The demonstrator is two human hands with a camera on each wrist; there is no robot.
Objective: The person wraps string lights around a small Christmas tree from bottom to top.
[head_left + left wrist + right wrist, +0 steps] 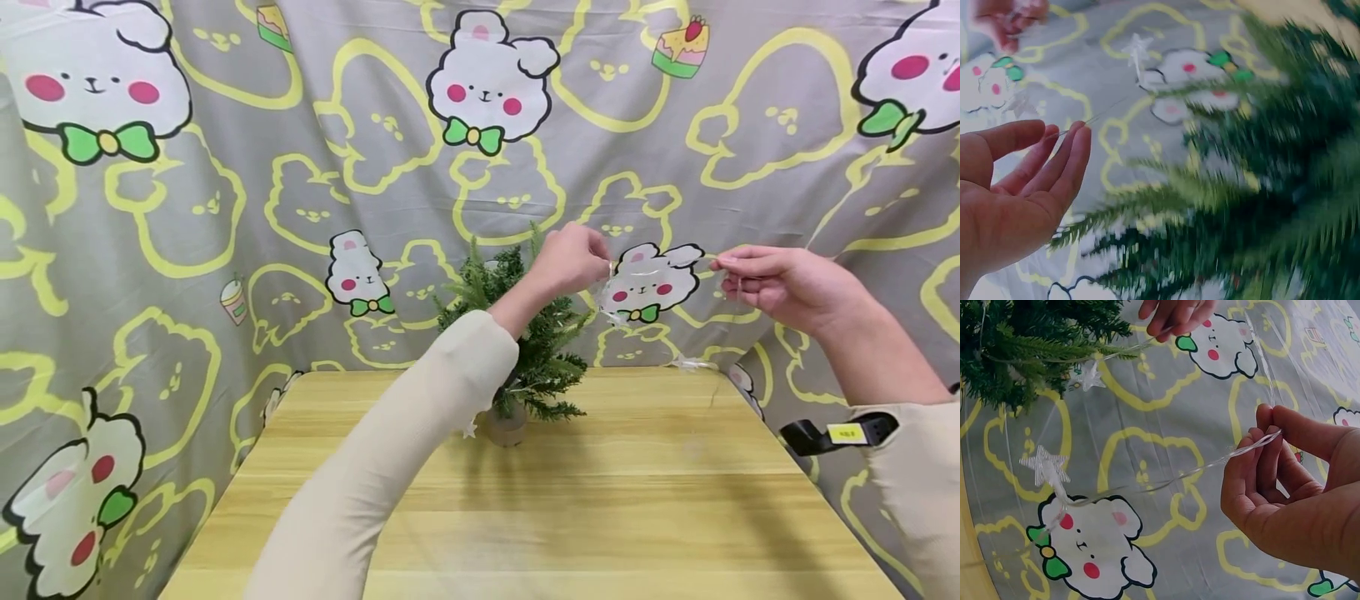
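Hands pinch wire; sleeve part-hides tree.

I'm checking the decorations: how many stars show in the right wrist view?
2: an upper star by the tree, a lower star on the wire; others may be hidden.

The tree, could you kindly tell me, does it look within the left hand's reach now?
Probably yes: the left hand is beside the tree, and only thin wire seems to run between them.
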